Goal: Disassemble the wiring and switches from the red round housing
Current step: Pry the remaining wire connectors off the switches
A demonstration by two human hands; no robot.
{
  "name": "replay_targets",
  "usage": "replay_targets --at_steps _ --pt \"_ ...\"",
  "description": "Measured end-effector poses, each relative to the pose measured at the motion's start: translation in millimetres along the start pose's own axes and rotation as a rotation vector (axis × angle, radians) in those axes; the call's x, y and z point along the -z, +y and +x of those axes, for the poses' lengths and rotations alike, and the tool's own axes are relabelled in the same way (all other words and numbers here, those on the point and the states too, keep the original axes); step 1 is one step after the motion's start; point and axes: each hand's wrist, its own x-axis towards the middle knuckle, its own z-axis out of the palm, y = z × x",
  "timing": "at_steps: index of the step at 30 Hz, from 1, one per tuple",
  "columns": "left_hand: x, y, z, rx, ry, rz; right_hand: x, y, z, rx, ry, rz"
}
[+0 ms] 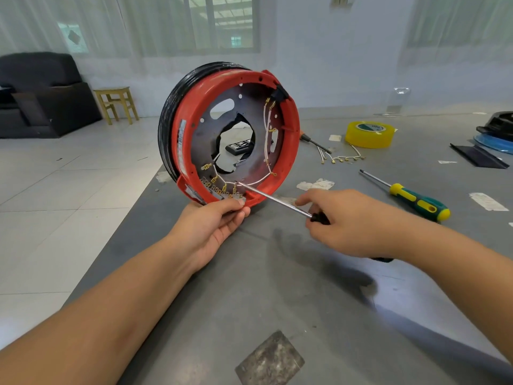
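— What were the fingers doing?
— The left hand (213, 226) pinched the lower rim of the housing (236, 134), fingers curled round it. The right hand (347, 220) gripped a screwdriver (277, 200); its tip reached the wiring (236, 184) just above the left fingers.
— And the housing?
— It stood on edge on the worktop (277, 287), open side facing the hands.
— Anything beyond?
— Right of the right hand lay a second screwdriver (416, 201); farther off, loose wires (341, 158) and tape (370, 134).
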Motion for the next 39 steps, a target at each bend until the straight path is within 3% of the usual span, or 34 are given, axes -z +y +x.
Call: replay_targets --at_steps 7,12,16,23,39 --pt "5 8 6 -0.043 0.018 0.03 25 11 13 0.03 0.004 0.274" --pt "7 8 11 -0.052 0.006 0.041 54 9 21 -0.019 -0.086 0.009" --pt "10 11 14 -0.082 0.002 0.087 70 1 25 -0.108 -0.173 0.042" --pt "11 11 16 -0.094 -0.034 0.136 73 -7 25 0.023 -0.045 -0.023" --pt "10 9 17 -0.121 -0.046 0.13 73 -9 25 0.063 0.035 -0.074"
